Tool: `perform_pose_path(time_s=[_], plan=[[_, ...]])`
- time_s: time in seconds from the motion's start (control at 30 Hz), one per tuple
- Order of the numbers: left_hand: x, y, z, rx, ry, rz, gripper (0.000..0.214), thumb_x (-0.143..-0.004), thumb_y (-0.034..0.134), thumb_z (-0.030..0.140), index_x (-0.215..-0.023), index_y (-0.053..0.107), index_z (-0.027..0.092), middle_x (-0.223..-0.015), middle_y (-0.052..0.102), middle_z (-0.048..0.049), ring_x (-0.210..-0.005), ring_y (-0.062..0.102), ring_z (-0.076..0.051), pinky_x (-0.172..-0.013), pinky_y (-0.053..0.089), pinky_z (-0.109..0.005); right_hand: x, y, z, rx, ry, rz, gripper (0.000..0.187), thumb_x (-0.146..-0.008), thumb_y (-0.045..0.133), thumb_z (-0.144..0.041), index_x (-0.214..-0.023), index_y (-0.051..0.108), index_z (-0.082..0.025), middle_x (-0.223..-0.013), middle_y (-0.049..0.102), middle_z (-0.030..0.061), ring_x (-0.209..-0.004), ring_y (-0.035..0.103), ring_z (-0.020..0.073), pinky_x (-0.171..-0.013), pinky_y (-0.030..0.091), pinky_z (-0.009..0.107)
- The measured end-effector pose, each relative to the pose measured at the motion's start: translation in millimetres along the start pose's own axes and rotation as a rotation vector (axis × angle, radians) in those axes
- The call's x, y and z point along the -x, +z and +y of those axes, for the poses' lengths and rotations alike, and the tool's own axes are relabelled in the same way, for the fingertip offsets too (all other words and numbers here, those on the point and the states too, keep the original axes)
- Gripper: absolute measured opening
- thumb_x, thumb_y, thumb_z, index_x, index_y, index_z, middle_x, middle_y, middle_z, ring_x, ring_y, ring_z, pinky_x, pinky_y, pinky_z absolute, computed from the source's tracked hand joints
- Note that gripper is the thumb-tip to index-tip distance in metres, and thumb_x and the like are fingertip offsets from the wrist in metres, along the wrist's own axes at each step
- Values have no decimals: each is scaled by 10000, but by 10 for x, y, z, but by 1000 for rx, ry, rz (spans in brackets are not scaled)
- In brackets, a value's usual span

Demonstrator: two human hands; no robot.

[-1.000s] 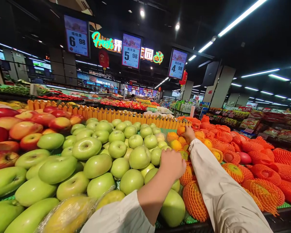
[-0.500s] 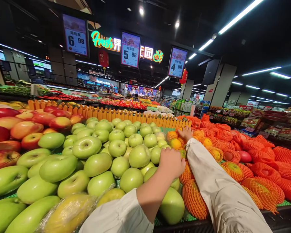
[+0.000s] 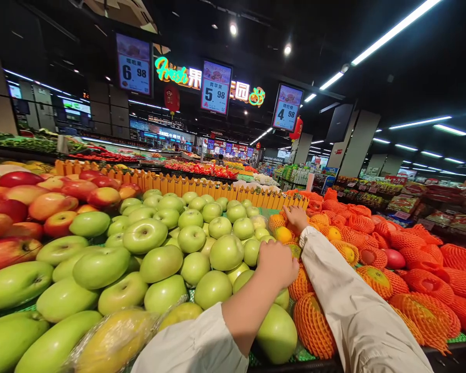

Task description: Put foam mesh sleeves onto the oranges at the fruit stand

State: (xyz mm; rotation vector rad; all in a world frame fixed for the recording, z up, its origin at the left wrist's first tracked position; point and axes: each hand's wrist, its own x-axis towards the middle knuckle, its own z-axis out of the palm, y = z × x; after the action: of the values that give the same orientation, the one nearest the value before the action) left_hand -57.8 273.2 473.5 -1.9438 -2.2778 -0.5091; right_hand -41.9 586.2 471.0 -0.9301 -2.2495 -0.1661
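My left hand [image 3: 278, 263] is curled at the right edge of a heap of green apples [image 3: 226, 252]. Its fingertips are hidden, and I cannot make out what is in them. A net-wrapped orange [image 3: 314, 324] lies just below and to the right. Farther back, my right hand [image 3: 296, 219] reaches over the oranges with its fingers apart, close to a bare-topped orange [image 3: 283, 234]. The undersides of its fingers are out of sight.
Red apples [image 3: 48, 205] are piled at the left. A plastic-wrapped yellow fruit [image 3: 116, 339] lies in front. Fruit in red foam nets [image 3: 423, 255] fills the right side. A low orange picket fence [image 3: 202, 187] borders the display's back. Price screens [image 3: 216, 88] hang above.
The view has shifted slightly, so the stand and signs sit a little lower and farther right. Both hands keep nearly the same place over the fruit.
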Motion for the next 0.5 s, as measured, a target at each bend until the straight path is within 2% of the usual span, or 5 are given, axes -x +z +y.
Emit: perform_pose_path(time_s=[0.13,0.23,0.37,0.43,0.5], plan=[[1,-62,6,-18,-26,-74,422,-952,465,301,-1147,762,74,-1183,739,-191,-1141,695,-349,-986,558,-465,-423,-823,-441,-164,-49,316,790,-1054,-4,-571,-1276,622,-144,-1341,634,198,-1274,550,297,-1114,410,468],[-6,-81,-3,-53,-29,-93,425,-960,447,305,-1162,757,96,-1199,743,-173,-1134,706,-339,-955,576,-440,-461,-1762,-826,-507,-327,619,705,-1043,196,-705,-1187,666,-200,-1210,697,106,-1149,634,244,-1052,472,423],[-47,-61,-48,-97,-23,-102,424,-949,422,277,-1154,752,107,-1238,736,-170,-1154,702,-337,-938,577,-423,143,-2770,-1147,-462,-489,502,571,-1007,432,-699,-1114,701,-207,-1077,724,48,-1045,667,201,-1004,499,390],[-76,-44,-71,-101,-9,-109,424,-942,416,266,-1139,754,106,-1244,736,-181,-1145,707,-331,-921,576,-409,608,-2961,-1139,-367,-448,316,545,-986,496,-681,-1105,715,-197,-1055,742,62,-991,679,213,-958,522,399],[-98,-34,-83,-100,11,-117,412,-939,425,272,-1120,760,115,-1239,741,-183,-1129,712,-322,-905,572,-394,1122,-2914,-973,-229,-347,30,534,-978,526,-653,-1163,719,-190,-1099,755,95,-983,692,245,-929,539,424]])
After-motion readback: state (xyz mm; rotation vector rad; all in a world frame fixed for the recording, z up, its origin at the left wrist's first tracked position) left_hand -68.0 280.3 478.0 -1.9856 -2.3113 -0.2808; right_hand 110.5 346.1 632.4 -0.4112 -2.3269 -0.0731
